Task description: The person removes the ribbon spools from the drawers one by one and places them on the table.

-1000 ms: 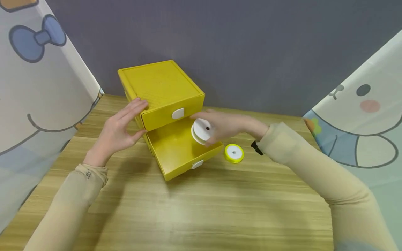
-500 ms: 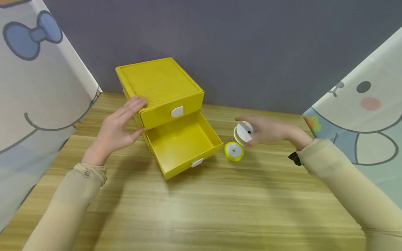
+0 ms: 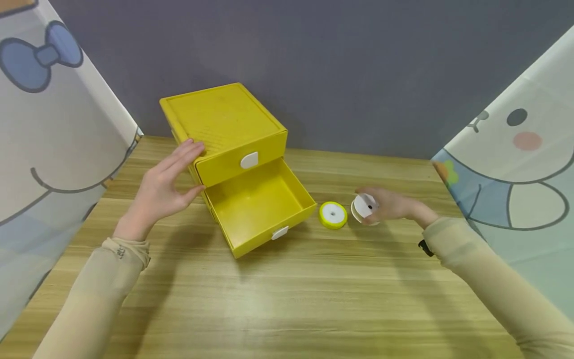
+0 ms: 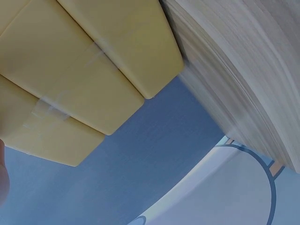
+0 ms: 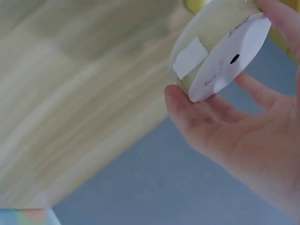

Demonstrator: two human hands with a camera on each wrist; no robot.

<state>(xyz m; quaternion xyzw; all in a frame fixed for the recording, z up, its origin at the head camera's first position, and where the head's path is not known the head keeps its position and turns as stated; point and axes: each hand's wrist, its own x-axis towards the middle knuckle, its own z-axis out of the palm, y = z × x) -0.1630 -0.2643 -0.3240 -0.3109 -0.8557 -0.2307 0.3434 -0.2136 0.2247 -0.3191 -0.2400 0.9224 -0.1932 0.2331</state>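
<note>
My right hand [image 3: 391, 203] holds a spool of cream ribbon [image 3: 362, 208] with white discs by its rim, between thumb and fingers. In the right wrist view a label and the dark centre hole show on the ribbon spool [image 5: 225, 70]. Whether it touches the table cannot be told. Just left of it lies a yellow ribbon spool [image 3: 333, 214], flat on the wood. My left hand [image 3: 162, 192] rests at the front left corner of a yellow drawer cabinet [image 3: 224, 117], fingers straight on top, thumb against the front edge. The lower drawer [image 3: 255, 204] is pulled out, with nothing visible inside.
A wooden table [image 3: 269, 304] carries everything. Behind the cabinet rises a grey backdrop [image 3: 358, 75]. Cartoon-printed cloths hang at the left [image 3: 67, 129] and right [image 3: 524, 164]. The upper drawer [image 3: 264, 154] is closed and has a white pull.
My right hand has carried the cream ribbon spool from above the lower drawer rightward, past the yellow spool, and lowered it towards the table. The left hand stays on the cabinet.
</note>
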